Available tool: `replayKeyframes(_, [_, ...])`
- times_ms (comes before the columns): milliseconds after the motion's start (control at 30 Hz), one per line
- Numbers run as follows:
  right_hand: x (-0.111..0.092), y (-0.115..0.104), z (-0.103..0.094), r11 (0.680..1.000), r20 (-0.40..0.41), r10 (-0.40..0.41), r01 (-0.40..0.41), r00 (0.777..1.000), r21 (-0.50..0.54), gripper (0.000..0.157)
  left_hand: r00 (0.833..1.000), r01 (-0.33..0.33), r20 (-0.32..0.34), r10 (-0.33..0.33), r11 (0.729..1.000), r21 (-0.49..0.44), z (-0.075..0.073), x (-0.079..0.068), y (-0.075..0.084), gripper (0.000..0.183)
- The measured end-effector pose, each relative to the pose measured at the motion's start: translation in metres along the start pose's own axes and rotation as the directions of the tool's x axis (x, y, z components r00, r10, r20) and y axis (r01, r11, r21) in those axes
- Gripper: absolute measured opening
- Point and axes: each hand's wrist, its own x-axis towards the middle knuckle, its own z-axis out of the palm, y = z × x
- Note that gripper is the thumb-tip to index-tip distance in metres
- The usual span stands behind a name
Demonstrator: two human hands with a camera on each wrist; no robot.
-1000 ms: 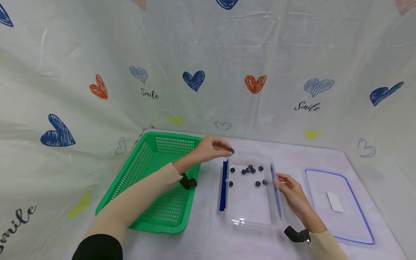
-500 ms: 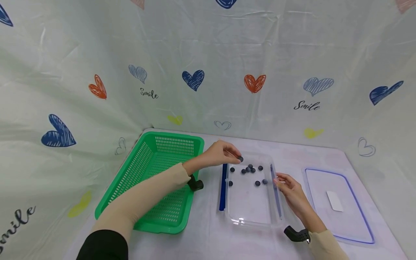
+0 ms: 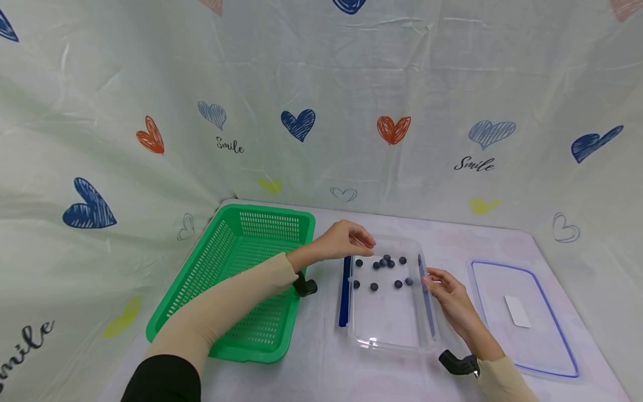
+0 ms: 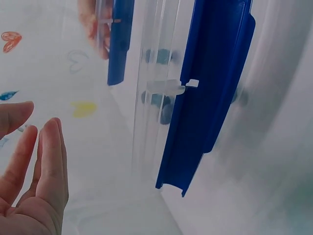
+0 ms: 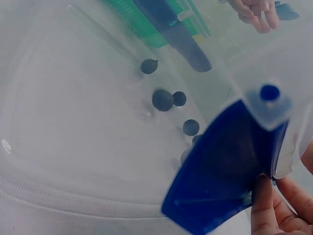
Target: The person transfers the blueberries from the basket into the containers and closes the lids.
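My left hand [image 3: 344, 240] hovers over the far left corner of a clear plastic box [image 3: 387, 332]. In the left wrist view its fingers [image 4: 51, 152] and thumb stand apart with nothing between them. Several dark blueberries [image 3: 374, 287] lie scattered on the box floor, a few clustered near the far end. My right hand [image 3: 454, 301] pinches the right edge of the box by its blue latch flap [image 5: 220, 171]. Another blue latch flap [image 4: 205, 93] hangs folded out on the left side.
A green perforated basket [image 3: 286, 335] stands to the left, under my left forearm. To the right lies a clear lid [image 3: 545, 335] with a blue seal and a white label [image 3: 517, 311]. A heart-printed sheet [image 3: 341, 162] hangs behind the table.
My left hand has moved right over the box and let go of a blueberry, which now lies on the box floor near the left side. The right hand stays in place.
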Motion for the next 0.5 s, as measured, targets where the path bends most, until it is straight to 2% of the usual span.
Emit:
replayKeyframes(100, [0.001,-0.001,0.001,1.0,-0.001,0.002,-0.002,1.0,-0.001,0.053,1.0,-0.001,-0.013,0.001,1.0,0.005,-0.001,0.004,-0.009,0.017])
replayKeyframes(300, [0.001,-0.003,0.001,1.0,0.0,0.007,-0.007,1.0,-0.027,0.055,0.999,-0.015,-0.039,0.015,1.0,0.008,-0.007,0.0,-0.008,0.016])
replayKeyframes(500, [0.001,-0.004,-0.001,0.999,0.008,0.017,-0.016,1.0,-0.047,0.055,0.997,-0.009,-0.08,0.01,1.0,0.015,-0.013,0.0,-0.018,0.015])
